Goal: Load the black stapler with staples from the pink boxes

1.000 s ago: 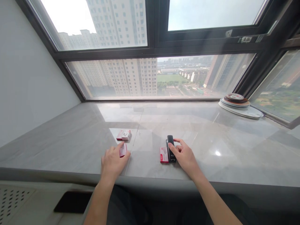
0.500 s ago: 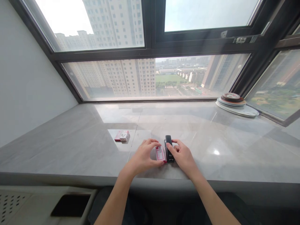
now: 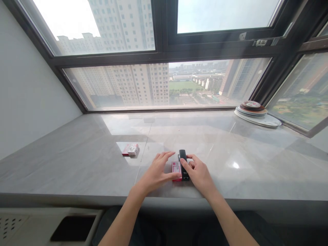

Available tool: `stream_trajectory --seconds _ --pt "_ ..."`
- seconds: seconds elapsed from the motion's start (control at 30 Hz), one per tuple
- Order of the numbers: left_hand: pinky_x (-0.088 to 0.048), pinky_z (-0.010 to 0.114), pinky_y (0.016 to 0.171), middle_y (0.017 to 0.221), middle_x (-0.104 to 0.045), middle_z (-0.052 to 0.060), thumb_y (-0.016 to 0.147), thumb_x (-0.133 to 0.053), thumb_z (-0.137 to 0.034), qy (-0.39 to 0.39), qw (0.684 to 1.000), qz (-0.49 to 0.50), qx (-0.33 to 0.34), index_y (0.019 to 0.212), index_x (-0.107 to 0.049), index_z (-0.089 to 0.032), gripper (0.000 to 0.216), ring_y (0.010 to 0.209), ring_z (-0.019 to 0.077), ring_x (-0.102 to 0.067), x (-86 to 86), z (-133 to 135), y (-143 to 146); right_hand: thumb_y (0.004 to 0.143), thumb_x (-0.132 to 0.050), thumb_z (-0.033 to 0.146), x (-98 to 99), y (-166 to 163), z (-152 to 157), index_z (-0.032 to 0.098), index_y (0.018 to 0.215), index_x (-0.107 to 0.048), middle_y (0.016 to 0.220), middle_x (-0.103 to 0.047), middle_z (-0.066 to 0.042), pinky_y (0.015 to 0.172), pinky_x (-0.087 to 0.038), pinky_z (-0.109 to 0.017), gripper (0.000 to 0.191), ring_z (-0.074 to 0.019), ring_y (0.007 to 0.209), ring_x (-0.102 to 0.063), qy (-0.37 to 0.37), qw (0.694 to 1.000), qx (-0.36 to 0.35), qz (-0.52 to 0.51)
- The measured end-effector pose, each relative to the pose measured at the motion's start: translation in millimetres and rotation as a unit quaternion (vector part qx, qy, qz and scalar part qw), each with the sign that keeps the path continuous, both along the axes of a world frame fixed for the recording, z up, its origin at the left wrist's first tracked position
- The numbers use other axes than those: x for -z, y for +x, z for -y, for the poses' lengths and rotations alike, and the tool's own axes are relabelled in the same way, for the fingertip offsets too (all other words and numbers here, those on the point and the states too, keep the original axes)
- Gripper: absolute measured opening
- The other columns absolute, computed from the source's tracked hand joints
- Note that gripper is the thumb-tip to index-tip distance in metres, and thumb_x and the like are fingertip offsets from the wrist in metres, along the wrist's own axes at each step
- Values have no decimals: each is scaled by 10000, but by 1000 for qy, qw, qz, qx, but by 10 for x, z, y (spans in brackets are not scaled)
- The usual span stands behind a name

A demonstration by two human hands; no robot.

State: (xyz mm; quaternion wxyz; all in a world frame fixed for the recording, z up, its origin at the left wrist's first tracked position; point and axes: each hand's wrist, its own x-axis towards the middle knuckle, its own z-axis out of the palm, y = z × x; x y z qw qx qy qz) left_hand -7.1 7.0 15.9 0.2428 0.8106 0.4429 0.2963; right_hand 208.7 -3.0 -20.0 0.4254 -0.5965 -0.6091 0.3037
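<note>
A black stapler [image 3: 182,158] lies on the grey stone sill [image 3: 77,160], with a small red box [image 3: 176,167] flat against its left side. My right hand [image 3: 198,174] has its fingers curled, and thumb and forefinger pinch the stapler's near half. My left hand [image 3: 156,172] rests at the red box's left side. Its fingers are stretched out and the thumb lies along the box's near edge. A second red and white box [image 3: 130,149] lies apart to the left.
A stack of plates [image 3: 253,111] stands at the back right by the window frame [image 3: 164,54]. A pale wall [image 3: 28,102] bounds the sill on the left. A perforated panel with a dark slot [image 3: 66,227] lies below the sill's front edge.
My left hand carried a small red box from the left over to the red box beside the stapler and now lies flat there. My right hand stayed on the stapler.
</note>
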Motion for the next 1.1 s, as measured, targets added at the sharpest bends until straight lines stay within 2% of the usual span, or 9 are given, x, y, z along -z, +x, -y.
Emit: stream_trajectory --seconds 0.07,0.17,0.2,0.33,0.5,0.63,0.77,0.93,1.1 --pt "-479 392 1009 1424 -572 53 1040 -453 -483 37 993 8 -109 1429 -554 -317 435 1301 273 -498 -65 -128 -296 927 -537 703 -10 -7 7 210 1088 -654 519 -482 73 563 -370 -272 532 -160 529 -496 2 1000 2 -7" --pt "-372 426 1132 1424 -585 70 1048 -298 -255 83 940 -64 -325 1398 -578 -204 450 1333 272 -461 -71 -416 -908 925 -534 709 -25 -7 17 214 1072 -654 521 -459 77 564 -369 -270 530 -154 527 -477 3 1000 1 -12" --pt "-344 434 1154 1462 -564 70 1019 -300 -200 54 930 -117 -346 1427 -547 -178 477 1355 276 -443 -47 -505 -1107 926 -534 709 -29 -4 18 214 1070 -653 524 -454 78 564 -367 -270 529 -154 529 -474 3 1000 0 -12" --pt "-383 395 1120 1435 -607 78 889 -487 -209 -12 933 -172 -315 1357 -608 -190 484 1326 290 -507 96 -634 -1638 934 -523 705 -33 3 15 215 1076 -648 531 -433 78 563 -358 -270 525 -157 541 -469 0 1000 -3 -6" --pt "-454 386 1050 1322 -651 80 770 -654 -357 -39 938 -205 -277 1307 -614 -233 552 1230 301 -581 153 -317 -1811 932 -525 709 -22 -4 17 217 1098 -644 539 -431 82 578 -371 -274 532 -157 548 -466 -4 1000 -2 -4" --pt "-529 384 902 1157 -682 66 705 -748 -448 -77 946 -187 -253 1130 -632 -249 483 1074 294 -645 44 35 -1656 926 -523 716 -32 -9 24 215 1100 -649 540 -443 77 581 -382 -279 545 -162 551 -480 -6 1000 -2 -4" --pt "-547 345 739 1036 -691 30 750 -742 -527 -148 965 -130 -174 1137 -607 -272 483 889 244 -666 -156 282 -1093 926 -517 716 -47 -10 21 216 1103 -656 535 -449 71 577 -383 -281 549 -165 549 -485 -8 1000 0 3" --pt "-532 380 945 1219 -665 49 797 -743 -426 -60 996 -18 -57 1219 -634 -306 452 1080 255 -636 -310 278 -268 918 -516 728 -46 -10 17 203 1090 -666 517 -473 64 559 -369 -280 573 -166 530 -493 2 1000 4 4" --pt "-510 411 995 1230 -659 47 766 -824 -410 -54 998 15 -2 1260 -648 -324 532 1168 287 -611 -146 137 97 921 -532 721 -20 -10 -5 202 1095 -657 517 -479 68 551 -354 -275 562 -162 519 -498 1 1000 -5 -3"
